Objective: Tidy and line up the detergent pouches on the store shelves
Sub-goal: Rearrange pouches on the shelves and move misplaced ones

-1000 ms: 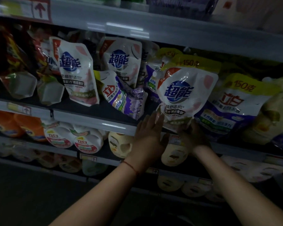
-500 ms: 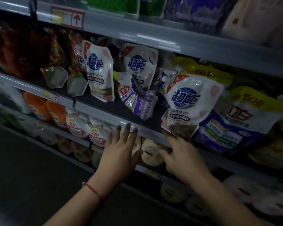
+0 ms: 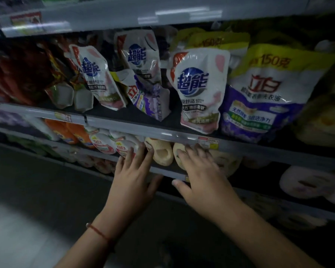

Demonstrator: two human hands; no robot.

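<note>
Neither hand (image 3: 135, 178) (image 3: 199, 178) holds anything; lower shelf pouches (image 3: 162, 153) dim, blurred.

The person is wearing a thin red string bracelet (image 3: 100, 232) around the left wrist. Both forearms are showing bare, with no sleeves reaching them; the right wrist is wearing nothing.
</note>
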